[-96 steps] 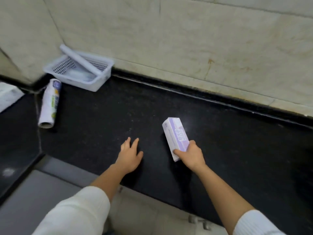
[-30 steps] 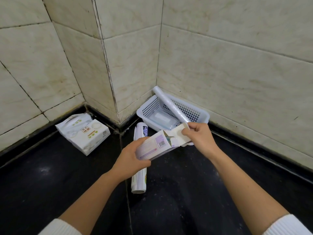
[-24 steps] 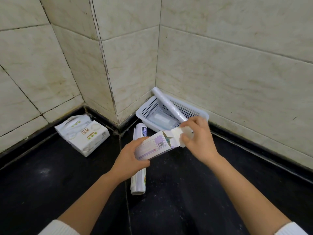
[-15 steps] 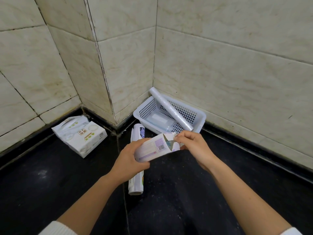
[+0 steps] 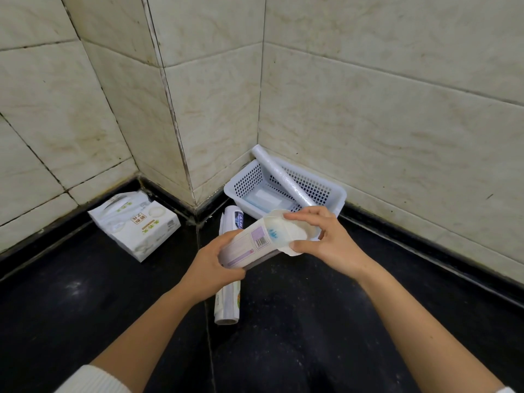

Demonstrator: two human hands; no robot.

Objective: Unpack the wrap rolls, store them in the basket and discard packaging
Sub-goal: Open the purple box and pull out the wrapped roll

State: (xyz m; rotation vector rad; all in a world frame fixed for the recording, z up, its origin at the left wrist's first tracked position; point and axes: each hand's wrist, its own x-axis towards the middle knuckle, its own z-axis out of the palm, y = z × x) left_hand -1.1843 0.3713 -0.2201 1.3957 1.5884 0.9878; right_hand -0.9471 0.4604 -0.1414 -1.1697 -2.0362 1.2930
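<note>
I hold a white and lilac carton of wrap (image 5: 249,246) in mid air above the black counter. My left hand (image 5: 211,268) grips its lower end. My right hand (image 5: 326,239) pinches the opened flaps at its upper end, and a white and blue roll shows inside the mouth. Behind it, in the tiled corner, sits the white perforated basket (image 5: 333,194). A long white wrap roll (image 5: 285,178) leans across it, and a flat pale packet (image 5: 262,198) lies on its floor. A labelled roll (image 5: 228,285) lies on the counter under my hands.
A white pack of tissues (image 5: 133,224) lies on the counter to the left, against the wall. Tiled walls close in the back and left. The black counter (image 5: 326,321) stretches toward me and to the right.
The carton went from my right hand on the counter into both hands near the basket. Over the last second my right hand pulled its end flaps apart, exposing the inside.
</note>
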